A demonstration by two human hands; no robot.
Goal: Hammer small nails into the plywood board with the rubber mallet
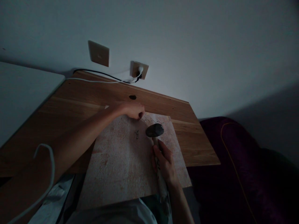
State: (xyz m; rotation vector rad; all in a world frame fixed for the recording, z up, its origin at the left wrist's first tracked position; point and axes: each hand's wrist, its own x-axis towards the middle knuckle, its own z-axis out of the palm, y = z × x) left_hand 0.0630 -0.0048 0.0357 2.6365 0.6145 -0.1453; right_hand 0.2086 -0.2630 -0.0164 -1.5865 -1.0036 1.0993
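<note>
My right hand [164, 161] is wrapped round the handle of a hammer [155, 130], whose dark head rests over a pale worn board [121, 165]. My left hand [132, 109] reaches to the board's far edge with its fingers pinched together; whatever they hold is too small to make out. A few small nails [137, 134] lie or stand on the board just left of the hammer head.
The board lies on a wooden desk [77, 99] against a white wall. A socket with a white plug [139, 69] and cables run along the desk's back edge. A dark purple seat [235, 161] stands to the right. A white cable [46, 174] loops at the lower left.
</note>
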